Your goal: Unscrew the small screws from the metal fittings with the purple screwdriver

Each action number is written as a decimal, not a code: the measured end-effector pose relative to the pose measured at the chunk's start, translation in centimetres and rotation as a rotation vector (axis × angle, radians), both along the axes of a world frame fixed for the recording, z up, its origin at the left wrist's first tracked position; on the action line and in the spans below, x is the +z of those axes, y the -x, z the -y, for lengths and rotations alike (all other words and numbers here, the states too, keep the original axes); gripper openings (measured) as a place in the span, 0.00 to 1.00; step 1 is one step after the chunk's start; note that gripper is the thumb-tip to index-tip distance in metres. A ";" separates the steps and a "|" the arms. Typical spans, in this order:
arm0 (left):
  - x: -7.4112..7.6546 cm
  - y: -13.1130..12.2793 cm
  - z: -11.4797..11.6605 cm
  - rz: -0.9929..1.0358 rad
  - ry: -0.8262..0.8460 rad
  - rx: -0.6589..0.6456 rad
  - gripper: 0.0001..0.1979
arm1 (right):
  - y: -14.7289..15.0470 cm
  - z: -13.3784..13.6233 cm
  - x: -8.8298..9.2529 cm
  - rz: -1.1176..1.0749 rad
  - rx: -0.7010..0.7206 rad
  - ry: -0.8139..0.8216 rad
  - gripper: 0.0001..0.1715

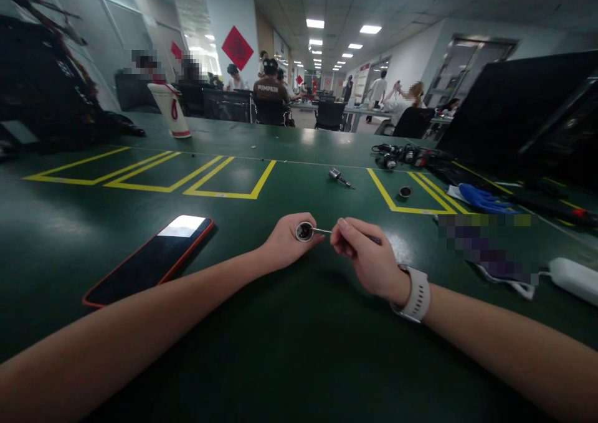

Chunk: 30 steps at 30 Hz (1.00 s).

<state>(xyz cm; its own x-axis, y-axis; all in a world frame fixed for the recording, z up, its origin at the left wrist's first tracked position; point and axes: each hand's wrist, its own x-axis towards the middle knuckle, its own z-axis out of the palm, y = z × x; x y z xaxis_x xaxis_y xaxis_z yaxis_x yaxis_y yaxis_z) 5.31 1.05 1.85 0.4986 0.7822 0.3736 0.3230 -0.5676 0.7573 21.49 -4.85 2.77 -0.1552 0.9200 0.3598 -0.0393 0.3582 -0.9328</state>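
Note:
My left hand [286, 243] is closed around a small round metal part [304, 231], its open end facing me. My right hand [364, 255] pinches a thin screwdriver [322, 230] whose tip reaches into that part. Both hands rest on the green table [289, 348] near its middle. A white watch [415, 295] is on my right wrist.
A phone in an orange case [152, 258] lies to the left. A small metal tool [340, 177] and a round ring [405, 192] sit further back among yellow floor-tape lines. A blue glove [483, 200], black parts [402, 155], a white cup [170, 108] and a monitor [523, 108] stand around. People sit at the back.

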 end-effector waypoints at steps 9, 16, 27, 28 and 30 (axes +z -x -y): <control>0.1 0.0 0.0 0.002 0.026 -0.015 0.09 | 0.1 -0.2 0.3 -0.091 -0.008 0.076 0.19; 0.4 -0.1 0.4 -0.228 -0.144 0.012 0.08 | -0.3 0.7 2.3 0.518 -0.082 -0.302 0.18; 0.3 -0.2 0.4 -0.270 -0.103 -0.048 0.08 | -0.3 -0.7 1.9 0.035 -0.063 0.131 0.22; 0.3 -0.2 0.4 -0.256 -0.099 -0.054 0.08 | -0.2 -0.8 1.7 -0.017 -0.065 0.176 0.21; 0.3 -0.2 0.2 -0.229 -0.086 -0.048 0.08 | -0.3 -0.9 1.4 -0.081 -0.073 0.237 0.20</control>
